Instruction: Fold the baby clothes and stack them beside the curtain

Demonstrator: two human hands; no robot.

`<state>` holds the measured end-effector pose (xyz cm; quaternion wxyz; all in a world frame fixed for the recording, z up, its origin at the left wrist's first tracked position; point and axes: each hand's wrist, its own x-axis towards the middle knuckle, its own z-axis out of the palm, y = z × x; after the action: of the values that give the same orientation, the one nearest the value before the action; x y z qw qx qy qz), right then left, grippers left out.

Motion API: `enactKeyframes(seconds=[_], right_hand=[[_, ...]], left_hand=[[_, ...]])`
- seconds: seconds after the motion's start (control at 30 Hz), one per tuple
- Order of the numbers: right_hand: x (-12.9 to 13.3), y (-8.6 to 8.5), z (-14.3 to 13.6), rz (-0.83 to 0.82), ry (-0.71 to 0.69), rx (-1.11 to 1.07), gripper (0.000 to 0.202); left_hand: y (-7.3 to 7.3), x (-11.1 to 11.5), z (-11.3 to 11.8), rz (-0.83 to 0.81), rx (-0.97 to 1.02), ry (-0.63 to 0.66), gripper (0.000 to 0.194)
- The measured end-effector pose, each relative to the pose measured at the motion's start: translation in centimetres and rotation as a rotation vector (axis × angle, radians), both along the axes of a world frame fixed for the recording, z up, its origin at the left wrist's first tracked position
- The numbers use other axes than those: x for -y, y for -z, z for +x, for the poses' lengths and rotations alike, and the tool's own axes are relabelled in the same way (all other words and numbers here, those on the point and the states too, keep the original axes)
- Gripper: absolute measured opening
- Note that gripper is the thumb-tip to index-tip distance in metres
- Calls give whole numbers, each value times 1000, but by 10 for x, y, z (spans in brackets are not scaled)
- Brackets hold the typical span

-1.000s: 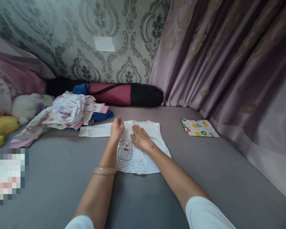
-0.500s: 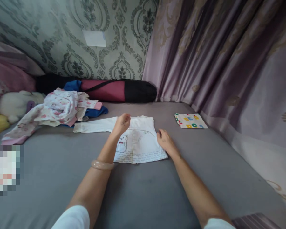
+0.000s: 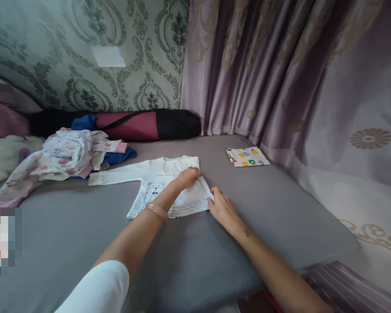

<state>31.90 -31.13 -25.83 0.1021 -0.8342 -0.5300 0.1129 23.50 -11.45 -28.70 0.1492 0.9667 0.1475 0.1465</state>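
Note:
A small white long-sleeved shirt [image 3: 153, 170] lies spread on the grey bed sheet, a bear print on its front and lines of lettering along the hem. One sleeve stretches out to the left; the other is folded across the upper front. My left hand [image 3: 189, 177] reaches over the shirt, its fingers curled and closed at the right side edge, below the folded sleeve. At the right hem corner, my right hand [image 3: 223, 208] pinches the cloth between thumb and fingers. A pale bangle [image 3: 157, 211] circles my left wrist.
A heap of printed clothes [image 3: 68, 152] lies at the left, beside a plush toy [image 3: 11, 154]. Behind it runs a long maroon and black bag [image 3: 130, 126] along the wall. A folded colourful cloth [image 3: 247, 157] rests at the right, near the purple curtain [image 3: 280, 78].
My left hand has moved right and down from the shirt's upper middle to its right side. My right hand has shifted down to the hem corner. The view has turned right.

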Motion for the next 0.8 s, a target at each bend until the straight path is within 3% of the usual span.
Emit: enactKeyframes(seconds=[0.17, 0.3, 0.37, 0.57, 0.67, 0.8], right_hand=[[12, -10, 3, -47, -74, 134, 23], [-20, -16, 11, 178, -245, 225, 41], [-52, -13, 15, 247, -308, 215, 51], [-144, 14, 19, 173, -303, 166, 62], [-164, 25, 24, 153, -274, 162, 65], [-175, 30, 34, -36, -215, 86, 64]], left_hand=[[4, 5, -2, -10, -29, 9, 45], [7, 7, -19, -31, 69, -107, 52], [8, 5, -37, -39, 107, -187, 47], [9, 4, -122, -76, 136, -454, 33], [8, 5, -161, -116, 183, -672, 33], [8, 2, -194, -170, 235, -1003, 33]])
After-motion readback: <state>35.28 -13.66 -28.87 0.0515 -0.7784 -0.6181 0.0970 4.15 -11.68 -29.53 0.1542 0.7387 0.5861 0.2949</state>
